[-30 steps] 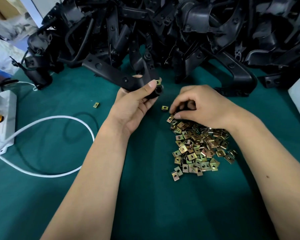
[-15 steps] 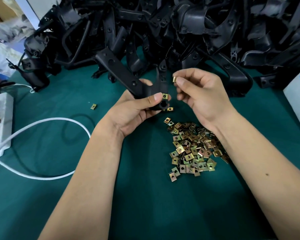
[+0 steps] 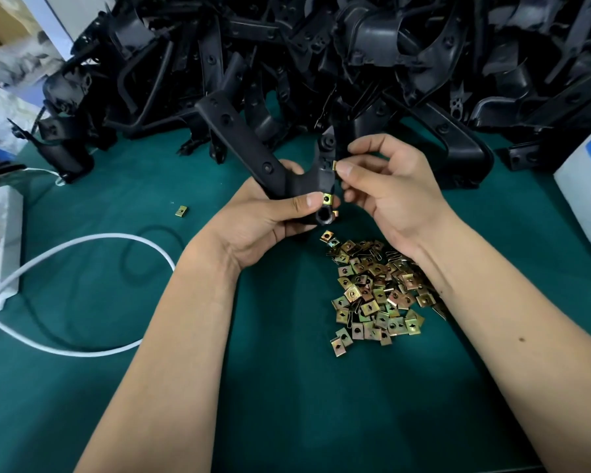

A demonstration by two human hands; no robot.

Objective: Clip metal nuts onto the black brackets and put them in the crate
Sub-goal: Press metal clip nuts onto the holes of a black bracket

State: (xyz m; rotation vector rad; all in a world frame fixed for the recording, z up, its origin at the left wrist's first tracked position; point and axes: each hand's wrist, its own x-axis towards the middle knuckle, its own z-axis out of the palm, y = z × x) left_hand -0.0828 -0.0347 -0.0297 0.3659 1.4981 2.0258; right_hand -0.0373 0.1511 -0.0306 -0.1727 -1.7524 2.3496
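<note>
Right hand (image 3: 386, 189) thumb and forefinger pinch a small brass clip nut (image 3: 335, 164), pressed edge-on against the side of the bracket's upright tab; other fingers curl loosely behind. How far the nut sits on the tab edge is hard to make out, mostly covered by the fingertips.

Left hand (image 3: 263, 220) grips the black bracket (image 3: 249, 145) at its bend, thumb laid across the front, fingers wrapped underneath and hidden. Thumb tip touches a fitted nut (image 3: 327, 199) already clipped on just above the bracket's round open socket end, which faces the camera. Bracket's long arm runs up and to the left, away from the person, tip toward the pile; a shorter tab rises near-vertical beside the right fingertips. Bracket is held above the table, not resting.

Loose nut heap (image 3: 376, 288) lies on the green mat (image 3: 116, 186) below the right wrist, right edge covered by the forearm. One stray nut (image 3: 181, 211) lies apart to the left. Big tangle of black bracket pile (image 3: 321, 56) behind, cut off at top; single parts hard to separate. White cable (image 3: 93, 240) loops at left; white box (image 3: 587, 186) cropped at right edge.
</note>
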